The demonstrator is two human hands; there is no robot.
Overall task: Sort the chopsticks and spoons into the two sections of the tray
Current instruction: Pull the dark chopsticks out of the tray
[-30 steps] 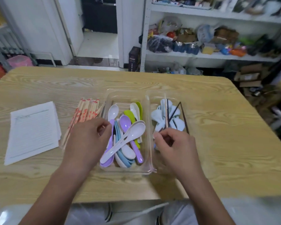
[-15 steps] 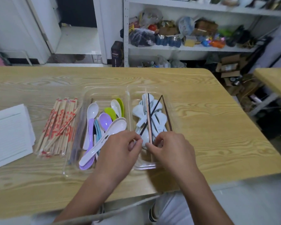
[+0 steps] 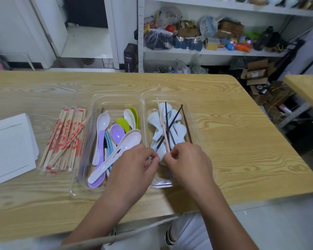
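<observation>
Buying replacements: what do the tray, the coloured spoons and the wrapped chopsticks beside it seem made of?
Tray: clear glossy plastic; the table grain shows through. Coloured spoons: probably plastic or melamine, uniform pastel colour, soft sheen. Wrapped chopsticks: pale wood or bamboo, apparently in thin red-printed sleeves.

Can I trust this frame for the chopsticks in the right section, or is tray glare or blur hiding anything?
Head view: evenly lit and sharp at centre, so the pale chopstick and black chopstick stand out against the light-blue spoons; head view: only a faint sheen on the tray rim; head view: wide-angle bowing along the table, softness along the bottom.
</observation>
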